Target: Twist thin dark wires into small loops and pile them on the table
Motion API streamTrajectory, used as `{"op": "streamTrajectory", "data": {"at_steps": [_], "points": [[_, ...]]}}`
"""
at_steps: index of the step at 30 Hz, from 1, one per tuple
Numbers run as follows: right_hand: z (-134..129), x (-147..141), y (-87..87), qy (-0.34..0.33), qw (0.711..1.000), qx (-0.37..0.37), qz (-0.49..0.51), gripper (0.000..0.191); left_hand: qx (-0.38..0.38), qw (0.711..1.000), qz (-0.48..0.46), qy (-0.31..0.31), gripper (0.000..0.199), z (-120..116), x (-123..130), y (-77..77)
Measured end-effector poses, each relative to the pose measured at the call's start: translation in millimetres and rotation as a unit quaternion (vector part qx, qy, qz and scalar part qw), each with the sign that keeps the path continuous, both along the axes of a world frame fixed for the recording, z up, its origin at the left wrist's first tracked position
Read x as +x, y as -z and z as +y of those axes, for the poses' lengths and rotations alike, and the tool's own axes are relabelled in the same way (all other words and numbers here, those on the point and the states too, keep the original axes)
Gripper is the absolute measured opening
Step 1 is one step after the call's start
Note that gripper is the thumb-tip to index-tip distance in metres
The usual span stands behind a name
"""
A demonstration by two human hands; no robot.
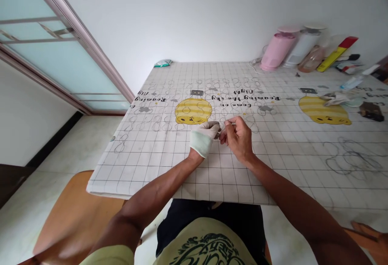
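My left hand (206,136), in a whitish work glove with a pale green cuff, is closed in a pinch over the middle of the table. Just to its right, my bare right hand (238,136) pinches with thumb and forefinger. A thin line (222,126) shows faintly between the fingertips of both hands; its exact shape is too fine to make out. Beyond and beside the hands lie several rows of thin loops of similar line (156,124) on the checked tablecloth (182,176). A looser pair of loops (121,143) lies near the left edge.
A loose tangle of thin line (351,160) lies on the right. Another glove (339,97) and a dark small block (371,112) are behind it. Along the wall stand a pink cylinder (277,50), a white one (300,48) and a yellow-red box (336,54). A green packet (163,63) sits at the far-left corner.
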State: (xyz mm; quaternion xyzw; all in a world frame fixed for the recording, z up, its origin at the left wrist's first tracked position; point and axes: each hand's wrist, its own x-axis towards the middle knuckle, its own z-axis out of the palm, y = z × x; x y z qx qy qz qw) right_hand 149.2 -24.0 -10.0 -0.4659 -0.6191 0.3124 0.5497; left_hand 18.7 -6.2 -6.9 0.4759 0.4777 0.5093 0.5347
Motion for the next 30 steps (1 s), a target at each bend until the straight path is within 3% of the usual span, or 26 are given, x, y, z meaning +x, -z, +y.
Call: {"op": "streamTrajectory", "data": {"at_steps": [6, 13, 22, 30], "points": [[0, 1, 0.6, -0.019, 0.999, -0.041, 0.016, 0.030, 0.003, 0.999, 0.049, -0.011, 0.015, -2, 0, -1.9], [-5, -3, 7.3, -0.030, 0.998, 0.005, -0.050, 0.029, -0.028, 0.997, 0.065, -0.026, 0.020, -6, -7, -10.6], [-1, 2, 6.0, -0.068, 0.995, -0.039, 0.064, 0.031, -0.025, 0.997, 0.030, -0.059, 0.015, -5, -9, -13.1], [3, 7, 3.7, -0.080, 0.986, -0.078, 0.124, 0.031, 0.025, 0.997, 0.026, -0.075, 0.032, -6, -24, -18.3]]}}
